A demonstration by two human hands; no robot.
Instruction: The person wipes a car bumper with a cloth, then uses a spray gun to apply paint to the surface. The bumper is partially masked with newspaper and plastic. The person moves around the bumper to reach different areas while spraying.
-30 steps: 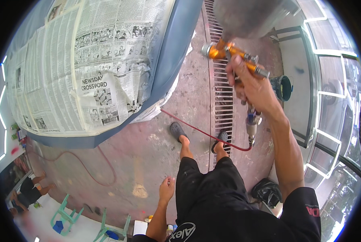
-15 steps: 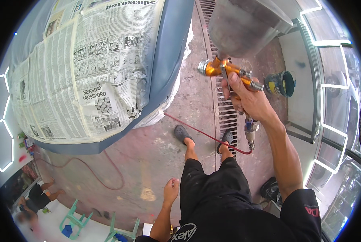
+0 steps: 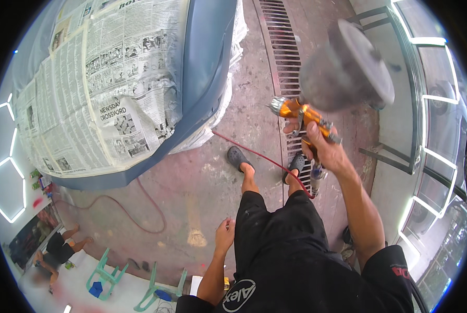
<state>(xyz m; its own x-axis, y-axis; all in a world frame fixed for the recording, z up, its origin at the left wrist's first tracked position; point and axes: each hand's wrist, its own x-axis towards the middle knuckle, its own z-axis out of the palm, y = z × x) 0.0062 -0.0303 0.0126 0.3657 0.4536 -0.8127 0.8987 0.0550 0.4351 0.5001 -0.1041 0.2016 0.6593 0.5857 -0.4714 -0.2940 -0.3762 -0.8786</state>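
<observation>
The blue-grey car [image 3: 205,62], with paper [image 3: 124,68] over it, stands before you at left. Right of the car is a grate [image 3: 283,57]. A red hose [image 3: 254,154] goes from beside the car to the gun [image 3: 295,109]. The gun, apart from the car on its right, is gripped by the fingers of your right hand [image 3: 324,148]. Your left hand [image 3: 224,236] is nearer to you than the car; whether its fingers are closed, I cannot tell.
</observation>
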